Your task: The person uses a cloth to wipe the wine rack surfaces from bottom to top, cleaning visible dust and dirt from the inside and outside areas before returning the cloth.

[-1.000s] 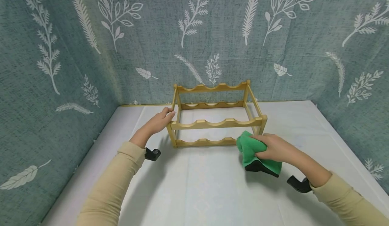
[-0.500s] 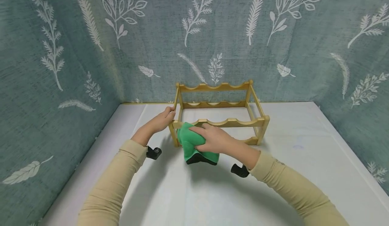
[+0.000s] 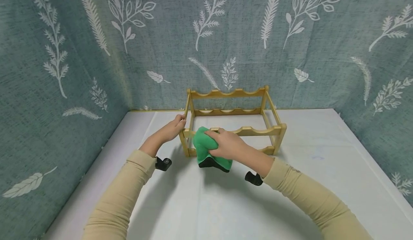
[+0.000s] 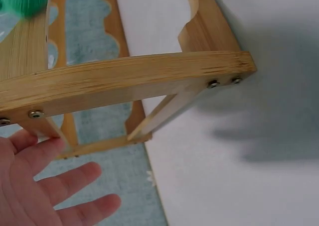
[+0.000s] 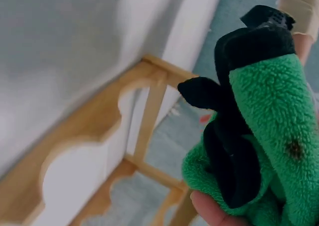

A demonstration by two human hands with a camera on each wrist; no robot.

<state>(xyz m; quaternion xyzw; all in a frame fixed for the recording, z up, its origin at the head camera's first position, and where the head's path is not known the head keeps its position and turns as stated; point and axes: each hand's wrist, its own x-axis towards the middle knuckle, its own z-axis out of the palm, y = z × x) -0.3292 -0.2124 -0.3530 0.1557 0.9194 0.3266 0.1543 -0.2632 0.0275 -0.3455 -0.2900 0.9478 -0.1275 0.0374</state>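
Note:
A wooden wine rack (image 3: 248, 130) with scalloped rails stands upright towards the back of the table. At its left end my left hand (image 3: 169, 129) pinches the upper side rail; in the left wrist view two of its fingers (image 4: 79, 181) stick out free of the wood. My right hand (image 3: 227, 145) grips a bunched green towel (image 3: 204, 145) with black edging, against the left part of the rack's front upper rail. A dark brown spot shows on the towel (image 5: 269, 111) in the right wrist view, where the towel hides most of that hand.
White cloth covers the table (image 3: 180, 204). A blue-green leaf-patterned curtain (image 3: 245, 36) hangs behind the rack and along both sides. A black wrist-worn device (image 3: 162, 163) hangs under the left wrist, another (image 3: 254, 178) under the right.
The right hand with the towel has moved left along the front rail, from the rack's right end, then slightly back right. The left hand keeps its place on the rack.

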